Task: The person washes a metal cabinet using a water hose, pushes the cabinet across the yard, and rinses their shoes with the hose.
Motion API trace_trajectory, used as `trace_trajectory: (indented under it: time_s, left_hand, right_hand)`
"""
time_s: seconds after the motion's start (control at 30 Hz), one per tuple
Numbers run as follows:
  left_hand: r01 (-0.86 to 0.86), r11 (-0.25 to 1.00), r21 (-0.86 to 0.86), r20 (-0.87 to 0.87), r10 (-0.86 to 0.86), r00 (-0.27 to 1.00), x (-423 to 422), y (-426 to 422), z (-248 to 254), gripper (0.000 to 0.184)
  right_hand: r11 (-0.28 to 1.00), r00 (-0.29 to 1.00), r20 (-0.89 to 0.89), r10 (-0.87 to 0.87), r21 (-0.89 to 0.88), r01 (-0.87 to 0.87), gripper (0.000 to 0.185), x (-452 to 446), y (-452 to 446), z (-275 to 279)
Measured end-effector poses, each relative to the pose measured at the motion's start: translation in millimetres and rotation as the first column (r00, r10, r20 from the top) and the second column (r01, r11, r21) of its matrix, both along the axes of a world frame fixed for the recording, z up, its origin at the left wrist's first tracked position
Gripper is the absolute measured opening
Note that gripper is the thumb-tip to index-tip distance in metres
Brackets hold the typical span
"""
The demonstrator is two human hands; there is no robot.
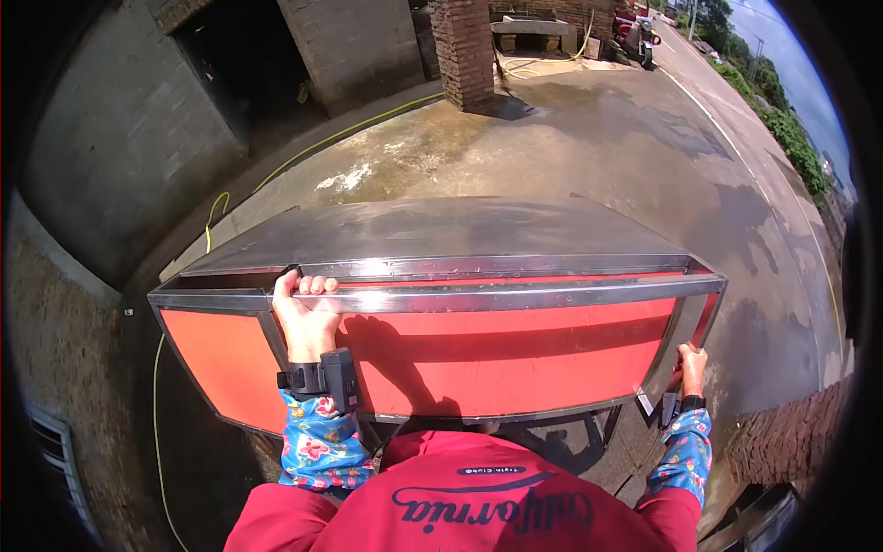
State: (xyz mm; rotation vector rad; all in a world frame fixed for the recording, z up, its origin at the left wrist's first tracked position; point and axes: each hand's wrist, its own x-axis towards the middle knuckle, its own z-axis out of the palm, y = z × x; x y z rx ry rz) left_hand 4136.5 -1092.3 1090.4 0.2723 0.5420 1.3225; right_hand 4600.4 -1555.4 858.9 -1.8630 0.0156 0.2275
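Observation:
A large metal stand point(515, 391) with red-orange side panels and a flat steel top point(441, 225) is right in front of me. Along its near upper edge runs a shiny metal rail point(515, 294), wet with small drops. My left hand point(308, 317) is closed over this rail near its left part, fingers curled across the top. Lower down on the right, my right hand point(692, 368) is closed at the stand's metal corner upright point(676, 345); its fingertips are partly hidden. Both wrists carry dark bands, and flowered sleeve covers reach up the forearms.
A yellow hose point(340, 129) runs along the grey block wall point(138, 138) and down the left side. Beyond the stand lies wet concrete ground point(589, 156) with a brick pillar point(463, 51). A red vehicle point(636, 32) is parked by the road point(727, 110).

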Motion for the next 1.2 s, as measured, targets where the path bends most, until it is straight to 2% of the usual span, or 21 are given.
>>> trace_trajectory:
  time_s: [0.07,0.2,0.23,0.33,0.37,0.47,0.53,0.6,0.67,0.73,0.8,0.83,0.93,0.97,1.07,1.2]
  left_hand:
    - [0.013,0.999,-0.05,0.012,-0.013,1.0,45,16,-10,0.024]
    - [-0.017,0.997,-0.076,0.024,0.019,1.0,119,86,-12,0.024]
    - [-0.027,0.996,-0.088,0.034,0.03,0.999,135,108,-10,0.024]
    - [-0.02,0.993,-0.117,0.049,0.026,0.998,192,175,-4,0.025]
    - [-0.011,0.984,-0.176,0.02,0.015,1.0,215,202,3,0.025]
    - [0.003,0.987,-0.163,0.051,0.006,0.999,316,308,29,0.024]
    - [0.004,0.987,-0.158,0.056,0.005,0.998,384,370,41,0.024]
    - [-0.045,0.977,-0.21,-0.031,0.039,0.999,432,409,40,0.024]
    - [-0.054,0.972,-0.229,-0.029,0.049,0.998,450,420,32,0.025]
    - [-0.024,0.991,-0.134,-0.025,0.021,0.999,444,418,31,0.025]
    - [-0.014,0.987,-0.16,-0.02,0.011,1.0,449,410,40,0.025]
    - [-0.03,0.983,-0.18,-0.053,0.02,0.998,454,415,36,0.025]
    - [-0.037,0.987,-0.158,-0.071,0.026,0.997,489,439,42,0.025]
    - [-0.013,0.996,-0.093,-0.075,0.006,0.997,505,463,44,0.025]
    - [0.017,0.998,-0.062,-0.061,-0.021,0.998,545,515,51,0.025]
    - [0.057,0.993,-0.101,-0.046,-0.062,0.997,642,671,48,0.025]
  right_hand:
    - [0.994,0.995,0.007,-0.104,-0.04,0.105,0.015,37,15,-3]
    - [0.993,0.997,0.069,-0.042,-0.103,0.049,0.012,106,102,25]
    - [0.997,0.999,0.038,0.017,-0.072,-0.014,0.012,123,124,29]
    - [0.996,1.0,0.014,-0.006,-0.09,0.007,0.012,181,182,19]
    - [0.994,0.999,-0.017,-0.035,-0.109,0.032,0.012,195,193,12]
    - [0.992,0.997,-0.043,-0.066,-0.113,0.061,0.011,273,299,40]
    - [0.997,0.999,0.002,-0.047,-0.058,0.047,0.012,338,369,45]
    - [0.996,0.996,-0.023,-0.081,-0.042,0.08,0.014,381,407,37]
    - [0.996,0.996,-0.07,-0.059,-0.066,0.054,0.017,407,410,24]
    - [0.991,0.992,-0.065,-0.111,-0.084,0.105,0.015,392,408,33]
    - [0.997,0.995,-0.094,-0.027,-0.071,0.02,0.014,398,400,25]
    - [0.991,0.994,-0.081,-0.08,-0.111,0.071,0.012,409,402,33]
    - [0.993,0.997,-0.052,-0.054,-0.103,0.049,0.013,452,424,49]
    - [0.993,0.996,-0.069,-0.064,-0.106,0.056,0.013,465,439,49]
    - [0.989,0.993,-0.011,-0.117,-0.09,0.115,0.014,496,486,64]
    - [0.981,0.989,0.003,-0.147,-0.126,0.147,0.014,571,626,83]
